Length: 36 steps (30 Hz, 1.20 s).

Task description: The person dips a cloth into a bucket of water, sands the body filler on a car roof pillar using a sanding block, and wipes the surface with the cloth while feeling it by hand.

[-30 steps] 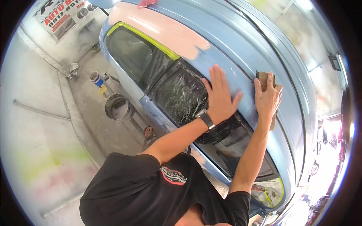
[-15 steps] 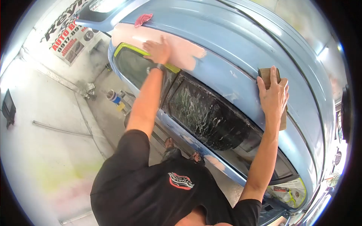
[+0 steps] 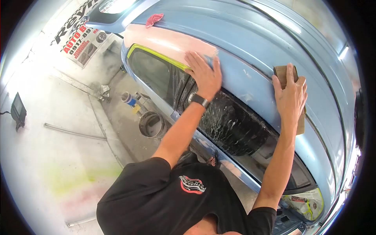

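My left hand lies flat with its fingers stretched out, at the lower right end of a pink filler patch on the blue car's roof side. A watch is on that wrist. My right hand rests over a long sanding block faced with brown paper, thumb on one side and fingers along it. The block sits on the blue roof beside a dark roof groove; its middle is hidden under my palm. Yellow-green masking tape edges the window below the patch.
A pink cloth lies on the roof above the patch. Dusty, streaked window glass is below my hands. On the floor stand a bucket and a smaller can with a blue band. A wall with a lamp is at left.
My left hand has slid right along the car, from the middle of the pink patch to its right end. My right hand stays on the block at nearly the same spot.
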{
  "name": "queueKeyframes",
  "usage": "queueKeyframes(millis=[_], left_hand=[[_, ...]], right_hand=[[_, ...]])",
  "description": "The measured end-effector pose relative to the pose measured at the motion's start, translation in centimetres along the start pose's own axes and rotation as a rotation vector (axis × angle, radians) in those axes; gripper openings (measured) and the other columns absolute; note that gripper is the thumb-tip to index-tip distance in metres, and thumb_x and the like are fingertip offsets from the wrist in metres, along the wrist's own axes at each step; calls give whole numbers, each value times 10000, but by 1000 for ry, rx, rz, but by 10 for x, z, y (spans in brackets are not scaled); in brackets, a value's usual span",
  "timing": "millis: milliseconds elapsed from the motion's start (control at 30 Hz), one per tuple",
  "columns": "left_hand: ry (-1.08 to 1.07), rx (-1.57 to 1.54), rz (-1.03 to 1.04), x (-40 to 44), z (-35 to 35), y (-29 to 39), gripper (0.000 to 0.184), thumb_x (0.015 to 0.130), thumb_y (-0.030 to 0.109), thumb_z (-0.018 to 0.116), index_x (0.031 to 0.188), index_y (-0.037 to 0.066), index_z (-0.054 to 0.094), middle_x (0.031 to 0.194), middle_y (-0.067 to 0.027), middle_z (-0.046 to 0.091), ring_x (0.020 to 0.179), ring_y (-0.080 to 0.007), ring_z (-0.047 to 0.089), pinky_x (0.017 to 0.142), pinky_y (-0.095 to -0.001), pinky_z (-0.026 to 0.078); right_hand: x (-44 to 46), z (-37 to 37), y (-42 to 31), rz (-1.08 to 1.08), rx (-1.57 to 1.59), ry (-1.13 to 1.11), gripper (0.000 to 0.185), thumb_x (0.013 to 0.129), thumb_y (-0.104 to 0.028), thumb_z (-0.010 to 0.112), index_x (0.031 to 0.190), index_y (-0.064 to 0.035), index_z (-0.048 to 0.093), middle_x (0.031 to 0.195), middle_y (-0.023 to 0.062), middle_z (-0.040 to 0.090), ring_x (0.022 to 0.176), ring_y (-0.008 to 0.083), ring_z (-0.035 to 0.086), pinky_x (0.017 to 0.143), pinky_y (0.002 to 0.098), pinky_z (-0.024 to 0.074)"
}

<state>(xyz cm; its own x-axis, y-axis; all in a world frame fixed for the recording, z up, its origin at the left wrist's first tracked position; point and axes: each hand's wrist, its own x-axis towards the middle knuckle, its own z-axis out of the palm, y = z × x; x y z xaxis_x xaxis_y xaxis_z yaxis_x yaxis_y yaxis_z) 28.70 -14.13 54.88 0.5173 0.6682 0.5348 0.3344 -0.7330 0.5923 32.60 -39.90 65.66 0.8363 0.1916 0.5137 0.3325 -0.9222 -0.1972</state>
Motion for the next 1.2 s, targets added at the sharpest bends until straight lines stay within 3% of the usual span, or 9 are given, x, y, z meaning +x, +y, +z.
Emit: queueKeyframes(millis=[333,500,667,867,1100,1200], left_hand=[[-218,-207,254,-115,-22,75,1015,1027,464,553,1605,-155,-6,1676,-409,-42,1563,-582,-66,1192,-751,5],[-284,-284,373,-115,-33,58,982,1028,448,561,1622,-127,30,1697,-371,-10,1585,-541,-27,1198,-745,2],[-164,-29,405,-29,-20,-6,939,1032,509,534,1635,-84,127,1719,-303,107,1606,-467,62,1209,-747,42],[-79,26,406,88,-22,-97,842,1050,508,501,1652,-3,208,1727,-241,174,1592,-459,152,1223,-726,100],[8,5,474,192,-20,-189,738,1017,512,590,1592,87,409,1668,-152,370,1563,-397,286,1212,-734,157],[19,-37,519,230,-27,-223,667,998,513,622,1544,152,498,1631,-88,436,1539,-366,339,1208,-727,181]], right_hand=[[0,4,4,-26,-14,32,643,956,-430,716,1517,-156,564,1205,222,583,1163,392,592,979,514,476],[-1,4,5,-37,4,68,680,931,-446,741,1519,-157,562,1197,218,586,1131,398,606,966,517,480],[-2,0,5,-103,148,18,697,896,-399,786,1513,-165,560,1176,237,610,1101,413,624,954,526,489],[8,-8,-5,-422,188,-47,626,866,-317,825,1441,-170,625,1165,249,628,1053,428,638,936,515,517],[29,1,-95,-682,213,-296,611,870,-335,812,1432,-184,624,1231,237,572,1101,424,602,969,535,496],[42,26,-126,-783,230,-277,623,865,-355,814,1435,-197,618,1237,222,561,1073,411,605,959,523,502]])
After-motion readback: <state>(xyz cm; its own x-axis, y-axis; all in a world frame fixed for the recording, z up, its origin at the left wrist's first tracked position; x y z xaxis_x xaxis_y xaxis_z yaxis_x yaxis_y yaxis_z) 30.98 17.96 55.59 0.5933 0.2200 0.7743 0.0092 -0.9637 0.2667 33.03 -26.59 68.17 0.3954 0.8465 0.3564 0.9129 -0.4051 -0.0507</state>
